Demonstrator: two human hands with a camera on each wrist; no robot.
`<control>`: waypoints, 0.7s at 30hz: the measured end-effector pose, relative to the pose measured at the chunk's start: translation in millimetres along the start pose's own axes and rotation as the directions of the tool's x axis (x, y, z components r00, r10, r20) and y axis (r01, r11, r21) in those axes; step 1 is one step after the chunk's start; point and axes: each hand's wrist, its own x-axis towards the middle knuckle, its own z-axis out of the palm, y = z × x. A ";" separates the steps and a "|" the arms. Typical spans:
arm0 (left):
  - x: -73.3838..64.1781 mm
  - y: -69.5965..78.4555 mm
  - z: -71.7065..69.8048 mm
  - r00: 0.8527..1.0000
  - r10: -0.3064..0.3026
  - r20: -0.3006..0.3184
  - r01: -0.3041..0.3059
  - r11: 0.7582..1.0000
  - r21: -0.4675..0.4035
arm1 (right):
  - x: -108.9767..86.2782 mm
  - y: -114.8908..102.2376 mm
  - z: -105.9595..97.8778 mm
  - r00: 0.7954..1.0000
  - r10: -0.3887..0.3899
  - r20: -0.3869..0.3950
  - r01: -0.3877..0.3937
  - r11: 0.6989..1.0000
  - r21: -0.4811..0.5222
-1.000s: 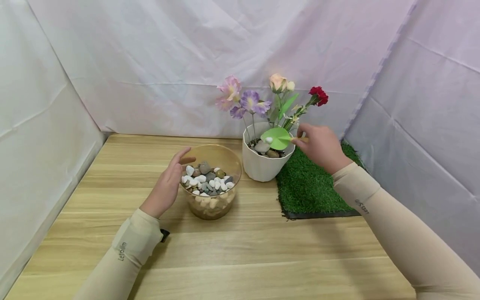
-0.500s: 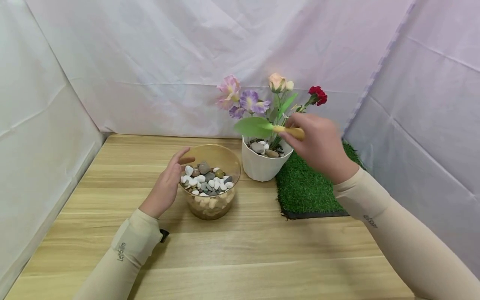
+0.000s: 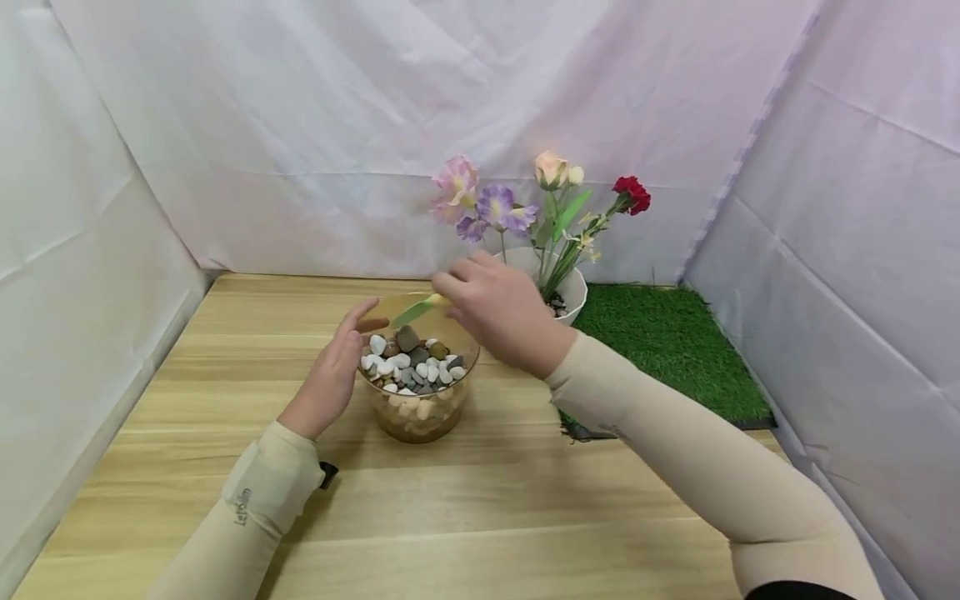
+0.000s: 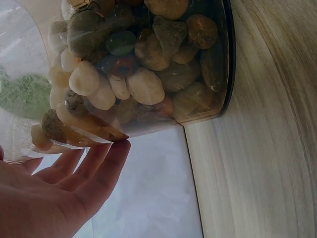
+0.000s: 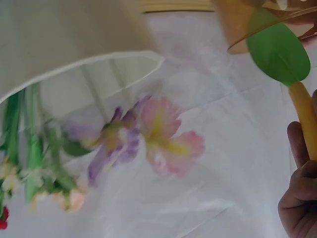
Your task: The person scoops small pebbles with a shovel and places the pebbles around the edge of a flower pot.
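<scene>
My right hand [image 3: 506,310] grips the yellow handle of a small garden trowel [image 5: 278,52]. Its green blade dips over the rim of an amber see-through bowl [image 3: 420,429], above the stones. White, grey and brown pebbles [image 4: 143,87] fill the lower part of the bowl. With fairly straight fingers, my left hand [image 3: 327,379] rests against the bowl's left side. In the left wrist view, fingertips [image 4: 120,146] touch the outer wall. Behind my right hand stands a white flowerpot [image 3: 573,292], partly hidden.
Artificial flowers rise from the pot: a purple iris [image 3: 501,208], a peach rose [image 3: 551,169] and a red carnation [image 3: 633,194] among them. A green turf mat [image 3: 660,350] lies to the right on the wooden table [image 3: 465,525]. White cloth [image 3: 315,125] hangs behind.
My right hand has carried the trowel left, from over the flowerpot to the bowl. A white stone seen on the blade one second ago left it over the pot. My left hand stays put.
</scene>
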 end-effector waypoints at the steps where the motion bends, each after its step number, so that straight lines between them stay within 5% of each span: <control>1: -0.2 0.4 0.6 1.000 0.005 -0.001 -0.005 1.000 -0.001 | 4.1 -3.6 4.2 1.000 -0.011 0.020 0.012 1.000 -0.008; 8: 0.8 6.7 -1.2 1.000 0.024 -0.002 -0.024 0.999 0.030 | 27.7 -28.3 19.7 0.979 -0.105 0.175 0.122 0.989 -0.087; 11: 1.1 14.6 -6.0 0.999 0.028 -0.030 -0.023 0.989 0.144 | 35.2 -35.5 18.6 0.974 -0.091 0.206 0.102 0.994 -0.045; 13: 0.4 23.4 -9.4 0.994 0.082 -0.074 -0.060 0.964 0.258 | 38.1 -37.5 18.2 0.973 -0.070 0.220 0.058 0.997 0.060; 16: -1.6 42.2 -13.1 0.957 0.248 -0.151 -0.170 0.900 0.403 | 38.2 -36.9 19.6 0.970 -0.005 0.243 -0.066 0.957 0.282; 19: -3.4 64.3 -13.4 0.889 0.429 -0.159 -0.313 0.824 0.472 | 34.5 -34.1 21.7 0.966 0.092 0.240 -0.203 0.847 0.491; 21: -4.3 77.1 -11.9 0.864 0.490 -0.116 -0.372 0.777 0.509 | 31.2 -31.6 23.6 0.961 0.147 0.236 -0.262 0.763 0.591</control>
